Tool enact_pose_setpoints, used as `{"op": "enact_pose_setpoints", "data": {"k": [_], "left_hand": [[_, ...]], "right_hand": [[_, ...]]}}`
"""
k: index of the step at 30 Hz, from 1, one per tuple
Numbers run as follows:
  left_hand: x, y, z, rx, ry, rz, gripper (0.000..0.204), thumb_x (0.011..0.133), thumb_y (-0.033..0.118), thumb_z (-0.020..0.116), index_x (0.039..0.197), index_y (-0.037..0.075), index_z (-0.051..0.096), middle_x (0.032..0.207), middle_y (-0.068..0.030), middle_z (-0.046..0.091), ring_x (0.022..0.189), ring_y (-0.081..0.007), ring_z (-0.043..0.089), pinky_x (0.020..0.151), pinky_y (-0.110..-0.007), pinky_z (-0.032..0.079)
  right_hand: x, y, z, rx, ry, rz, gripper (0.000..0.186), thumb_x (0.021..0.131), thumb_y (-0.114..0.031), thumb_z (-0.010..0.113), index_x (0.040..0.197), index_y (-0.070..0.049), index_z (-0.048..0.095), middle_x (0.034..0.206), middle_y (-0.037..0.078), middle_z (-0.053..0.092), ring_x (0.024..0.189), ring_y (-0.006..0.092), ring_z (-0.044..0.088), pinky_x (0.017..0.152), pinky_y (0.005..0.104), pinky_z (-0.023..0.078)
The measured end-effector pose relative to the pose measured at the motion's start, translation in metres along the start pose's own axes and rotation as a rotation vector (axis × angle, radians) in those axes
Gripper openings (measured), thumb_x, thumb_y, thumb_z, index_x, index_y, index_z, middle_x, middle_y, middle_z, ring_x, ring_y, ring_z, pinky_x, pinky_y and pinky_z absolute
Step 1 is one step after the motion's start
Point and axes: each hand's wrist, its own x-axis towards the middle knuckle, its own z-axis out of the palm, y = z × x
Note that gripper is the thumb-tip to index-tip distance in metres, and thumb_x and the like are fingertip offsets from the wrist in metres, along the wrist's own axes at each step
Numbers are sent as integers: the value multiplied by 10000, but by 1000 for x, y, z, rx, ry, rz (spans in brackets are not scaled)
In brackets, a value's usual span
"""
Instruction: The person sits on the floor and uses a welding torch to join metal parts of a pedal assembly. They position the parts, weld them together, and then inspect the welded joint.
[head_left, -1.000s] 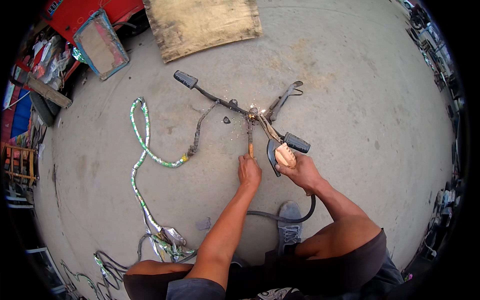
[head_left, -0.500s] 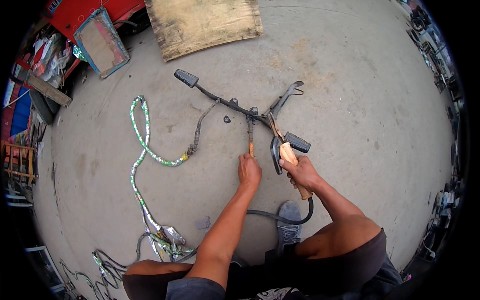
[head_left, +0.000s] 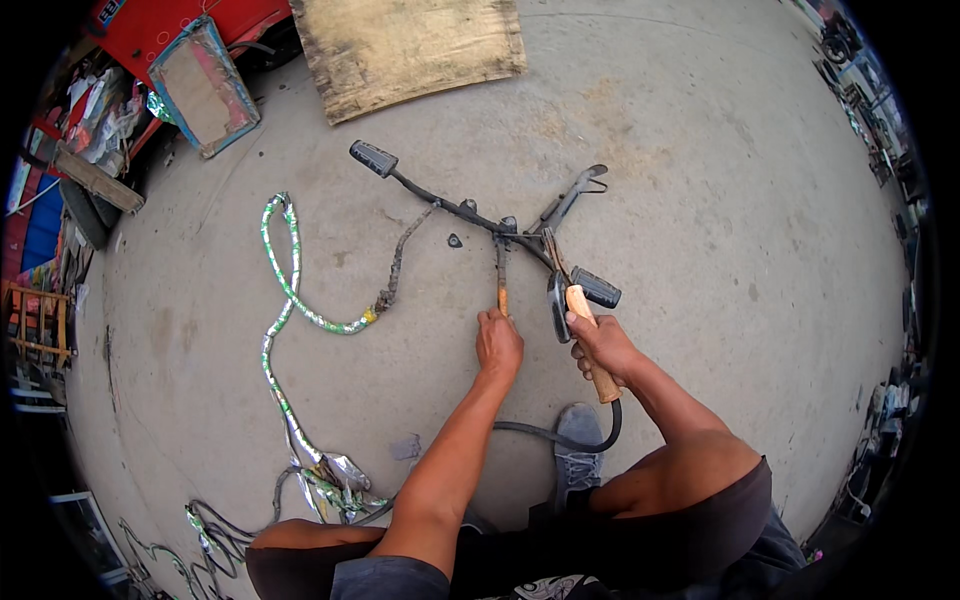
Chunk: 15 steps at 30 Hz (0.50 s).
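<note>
Head view: a dark motorcycle-type footrest bar (head_left: 483, 219) lies on the concrete floor (head_left: 740, 250) in the upper middle of the frame, ahead of both your hands, its long axis slanting from one rubber peg (head_left: 373, 158) at upper left to a second rubber peg (head_left: 597, 287) right of centre. Your right hand (head_left: 605, 350) is the nearer, just below that second peg, clenched around the wooden handle of an electrode holder (head_left: 578, 301). Its metal tongs (head_left: 553, 255) point up the frame and slightly left, a thin rod (head_left: 525, 236) extending from them toward the bar's middle; whether the tip touches is too small to tell. Your left hand (head_left: 499, 342), below the bar's middle, is closed around the orange end of a rough dark rod (head_left: 502, 268) running straight up the frame to that spot. Your left forearm (head_left: 440, 465) rises from the lower edge, leaning right, back of the hand up; your right forearm (head_left: 672, 402) enters from lower right, leaning left. A black cable (head_left: 530, 428) curves from the handle across your grey shoe (head_left: 580, 463), while a foil-wrapped cable (head_left: 294, 262) loops at left.
</note>
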Motion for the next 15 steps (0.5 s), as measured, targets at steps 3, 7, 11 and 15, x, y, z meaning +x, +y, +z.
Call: {"op": "enact_pose_setpoints", "data": {"k": [3, 7, 11, 15], "left_hand": [[0, -1, 1, -4, 11, 9, 218, 930, 140, 569, 1027, -53, 540, 1061, -263, 539, 919, -449, 603, 808, -492, 502], [-1, 1, 1, -2, 15, 10, 222, 925, 137, 574, 1032, -55, 542, 1061, -262, 541, 928, -449, 601, 812, -494, 500], [-1, 3, -3, 1, 1, -15, 231, 918, 137, 582, 1038, -56, 543, 1065, -261, 544, 940, -448, 599, 817, -496, 498], [-1, 3, -2, -2, 6, -18, 234, 914, 136, 587, 1039, -57, 542, 1066, -261, 546, 943, -446, 599, 818, -493, 499]], "right_hand": [[1, -1, -2, -56, 1, -15, 497, 860, -490, 679, 889, -4, 581, 647, 59, 560, 494, 150, 555, 438, 317, 478], [11, 19, -3, -804, 251, -565, 520, 829, -487, 718, 889, 18, 610, 655, 80, 594, 540, 160, 602, 481, 322, 508], [-4, 6, 8, -584, 191, -302, 504, 839, -461, 722, 904, 23, 597, 653, 68, 583, 527, 142, 586, 463, 306, 494], [-2, 1, 2, -326, 86, -125, 487, 860, -462, 701, 883, 7, 572, 647, 46, 555, 492, 131, 552, 436, 300, 477]]}}
